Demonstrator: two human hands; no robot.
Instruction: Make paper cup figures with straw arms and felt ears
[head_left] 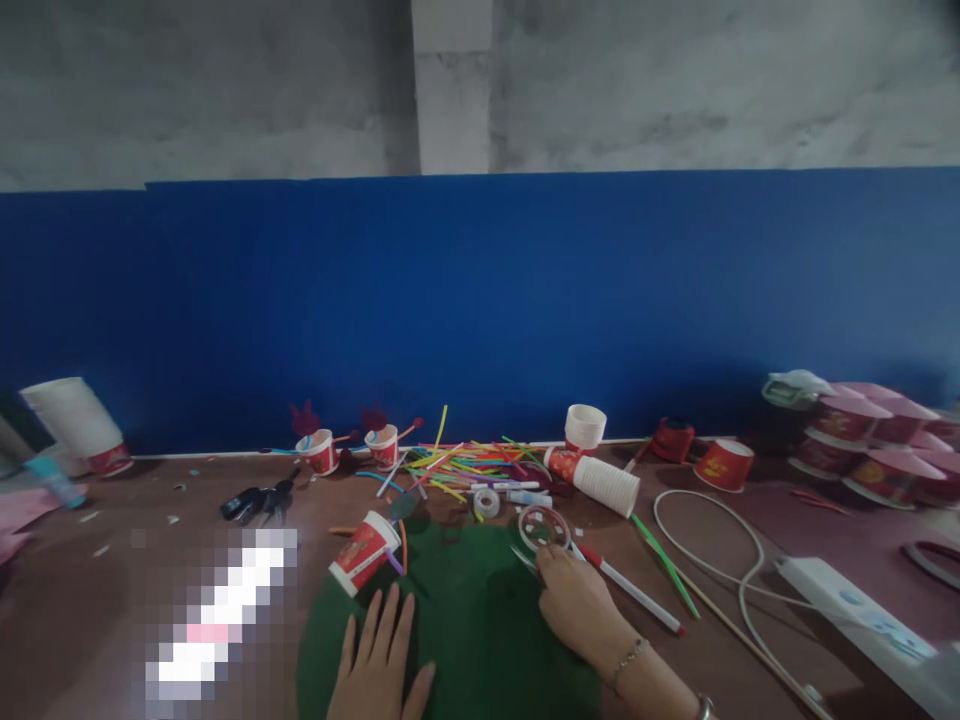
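Note:
My left hand (380, 655) lies flat on the round green mat (472, 640), fingers spread, holding nothing. Just beyond its fingertips, a red-and-white paper cup (364, 555) lies tilted on its side, with purple and orange strips attached. My right hand (574, 605) is closed at the mat's right edge around what look like scissors (523, 558); their metal tips point left and the handles are mostly hidden. A roll of clear tape (544, 528) lies right behind that hand. To its right rests a white marker with a red end (637, 592).
Colourful strips (465, 462) are heaped at the back, near two decorated cups (319, 452). A cup stack (596, 480) lies on its side. Keys (259, 500) are at left; a power strip (855, 610), its cable and pink-topped cups (892, 470) are at right. A blue partition (480, 300) stands behind.

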